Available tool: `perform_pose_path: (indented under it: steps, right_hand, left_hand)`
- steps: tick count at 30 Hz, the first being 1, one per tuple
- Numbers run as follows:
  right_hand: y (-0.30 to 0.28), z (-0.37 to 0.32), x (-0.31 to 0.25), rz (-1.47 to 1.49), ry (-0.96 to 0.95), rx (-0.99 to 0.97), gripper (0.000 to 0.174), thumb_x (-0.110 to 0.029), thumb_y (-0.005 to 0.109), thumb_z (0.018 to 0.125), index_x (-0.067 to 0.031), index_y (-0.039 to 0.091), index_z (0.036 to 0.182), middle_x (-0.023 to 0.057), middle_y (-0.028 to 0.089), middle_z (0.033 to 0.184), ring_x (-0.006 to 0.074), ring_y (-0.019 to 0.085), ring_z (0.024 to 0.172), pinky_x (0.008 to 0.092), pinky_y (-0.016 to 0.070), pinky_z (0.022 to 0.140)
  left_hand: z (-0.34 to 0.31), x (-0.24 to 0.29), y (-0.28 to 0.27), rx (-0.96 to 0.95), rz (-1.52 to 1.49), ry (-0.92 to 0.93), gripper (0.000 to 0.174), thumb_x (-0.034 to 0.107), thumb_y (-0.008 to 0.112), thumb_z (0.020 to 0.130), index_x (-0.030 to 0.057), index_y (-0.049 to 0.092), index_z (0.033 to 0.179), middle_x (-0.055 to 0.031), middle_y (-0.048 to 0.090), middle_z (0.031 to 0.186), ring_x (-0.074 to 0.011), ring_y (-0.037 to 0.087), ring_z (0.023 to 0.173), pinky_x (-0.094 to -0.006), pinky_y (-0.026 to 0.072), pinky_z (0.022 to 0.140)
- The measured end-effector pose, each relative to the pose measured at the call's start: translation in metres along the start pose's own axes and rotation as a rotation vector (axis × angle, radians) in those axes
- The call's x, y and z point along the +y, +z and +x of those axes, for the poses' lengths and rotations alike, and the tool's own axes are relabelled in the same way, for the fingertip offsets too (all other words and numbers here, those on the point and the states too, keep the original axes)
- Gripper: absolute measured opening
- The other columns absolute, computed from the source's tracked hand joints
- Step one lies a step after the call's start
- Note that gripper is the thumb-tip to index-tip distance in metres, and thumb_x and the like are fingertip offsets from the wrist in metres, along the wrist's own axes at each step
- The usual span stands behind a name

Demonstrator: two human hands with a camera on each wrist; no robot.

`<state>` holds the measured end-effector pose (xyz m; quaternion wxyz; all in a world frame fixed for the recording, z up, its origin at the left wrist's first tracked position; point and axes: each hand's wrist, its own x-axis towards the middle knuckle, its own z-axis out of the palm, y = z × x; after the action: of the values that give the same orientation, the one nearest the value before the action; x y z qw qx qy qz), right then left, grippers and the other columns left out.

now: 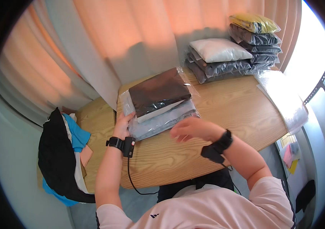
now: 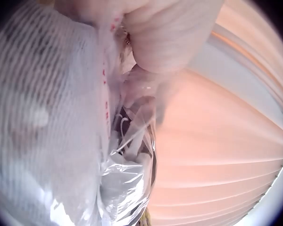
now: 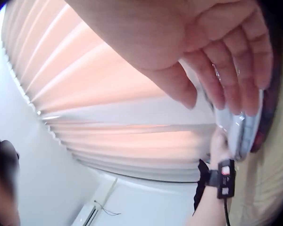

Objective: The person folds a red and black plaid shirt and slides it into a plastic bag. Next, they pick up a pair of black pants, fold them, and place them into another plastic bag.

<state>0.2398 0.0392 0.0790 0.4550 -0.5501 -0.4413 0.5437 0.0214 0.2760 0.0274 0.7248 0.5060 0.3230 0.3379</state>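
Note:
On the wooden table lies a small stack of folded garments in clear plastic bags, with a dark brown garment (image 1: 160, 93) on top and a light grey-blue one (image 1: 158, 122) showing beneath. My left hand (image 1: 122, 125) grips the stack's left edge, thumb over the plastic. Close up in the left wrist view, that hand (image 2: 165, 33) pinches the bag's edge, which has red print, beside finely striped fabric (image 2: 42, 103). My right hand (image 1: 195, 129) is held by the stack's lower right corner. Its fingers (image 3: 231, 80) are extended and loosely bent, holding nothing.
Bagged garments stand in piles at the back right, one topped by a white package (image 1: 221, 50), another by a yellow one (image 1: 254, 23). Clear plastic bags (image 1: 281, 97) lie along the right edge. Loose black clothing (image 1: 57, 152) and a blue garment (image 1: 77, 133) lie left.

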Motion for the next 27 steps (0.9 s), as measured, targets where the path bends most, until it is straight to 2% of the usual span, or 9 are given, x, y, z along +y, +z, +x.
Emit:
perform_pose_path:
  steps: [3,6,10,13,20,22,23,25,27]
  right_hand:
    - [-0.046,0.017,-0.017,-0.411,-0.484,0.554,0.051,-0.033,0.066,0.083,0.0014,0.055,0.119,0.0176,0.061,0.111,0.0279,0.06,0.1,0.0363,0.0484,0.085]
    - [-0.063,0.056,0.002,-0.757,-0.66,0.686,0.066,-0.034,0.065,0.084,0.0024,0.041,0.132,0.0245,0.052,0.123,0.0347,0.051,0.115,0.0402,0.0401,0.098]
    - [-0.031,0.06,-0.008,-0.797,-0.266,0.382,0.072,-0.031,0.064,0.086,0.0025,0.03,0.139,0.026,0.047,0.129,0.0331,0.047,0.12,0.036,0.0349,0.102]
    - [-0.033,0.083,-0.001,-0.753,-0.405,0.333,0.072,-0.032,0.064,0.084,0.0024,0.032,0.138,0.0288,0.044,0.129,0.0397,0.045,0.121,0.0397,0.0361,0.102]
    - [-0.027,0.061,-0.025,-0.928,-0.278,0.439,0.064,-0.031,0.062,0.085,0.0018,0.038,0.134,0.0273,0.045,0.128,0.0404,0.047,0.117,0.0423,0.0391,0.098]
    - [-0.028,0.042,-0.053,-1.029,-0.454,0.487,0.06,-0.034,0.061,0.086,0.0016,0.042,0.131,0.0246,0.046,0.127,0.0396,0.047,0.117,0.0424,0.039,0.098]
    - [-0.027,0.039,-0.066,-1.033,-0.457,0.487,0.06,-0.034,0.061,0.086,0.0016,0.042,0.131,0.0246,0.046,0.127,0.0396,0.047,0.117,0.0424,0.039,0.098]
    - [-0.025,0.044,-0.092,-1.229,-0.656,0.299,0.055,-0.035,0.057,0.088,0.0005,0.044,0.129,0.0204,0.048,0.127,0.0394,0.045,0.119,0.0407,0.0382,0.099]
    - [-0.021,0.073,-0.104,-1.204,-0.572,0.113,0.052,-0.035,0.051,0.093,-0.0044,0.041,0.134,0.0227,0.038,0.138,0.0377,0.036,0.128,0.0445,0.0305,0.106]
  left_hand:
    - [0.0,-0.004,-0.006,-0.018,-0.01,-0.03,0.031,0.012,0.064,0.086,0.0043,0.05,0.112,-0.005,0.059,0.097,-0.0171,0.057,0.086,-0.0337,0.0497,0.074]
    - [-0.001,-0.006,-0.009,-0.011,-0.023,-0.053,0.034,0.018,0.063,0.087,0.0048,0.05,0.116,-0.0052,0.06,0.101,-0.0178,0.057,0.091,-0.0338,0.0493,0.078]
    - [-0.004,-0.001,-0.002,-0.134,-0.282,-0.079,0.04,0.029,0.058,0.091,0.0053,0.051,0.122,-0.0053,0.06,0.115,-0.0191,0.057,0.102,-0.0348,0.0461,0.088]
    - [-0.011,0.005,0.008,-0.063,-0.181,0.01,0.044,0.033,0.055,0.092,0.0051,0.05,0.126,-0.0047,0.056,0.124,-0.019,0.054,0.109,-0.0352,0.0426,0.095]
    - [-0.007,0.013,-0.006,-0.055,-0.115,0.005,0.049,0.034,0.054,0.093,0.0025,0.046,0.13,-0.0073,0.051,0.13,-0.0221,0.046,0.119,-0.0364,0.0339,0.103]
    - [-0.014,0.033,-0.02,0.214,0.536,0.268,0.059,0.036,0.053,0.093,-0.0021,0.037,0.135,-0.0131,0.042,0.138,-0.0278,0.04,0.125,-0.0374,0.0281,0.107]
    - [-0.015,0.046,-0.025,0.214,0.532,0.271,0.059,0.036,0.053,0.093,-0.0021,0.037,0.135,-0.0131,0.042,0.138,-0.0278,0.04,0.125,-0.0374,0.0281,0.107]
    - [-0.016,0.075,-0.024,0.084,1.059,0.737,0.066,0.036,0.053,0.092,-0.003,0.029,0.139,-0.0182,0.032,0.143,-0.0322,0.034,0.129,-0.0375,0.0253,0.109]
    - [-0.016,0.092,0.009,-0.117,1.081,0.664,0.066,0.036,0.051,0.092,-0.0019,0.028,0.14,-0.0199,0.03,0.145,-0.0329,0.03,0.133,-0.0375,0.0237,0.11]
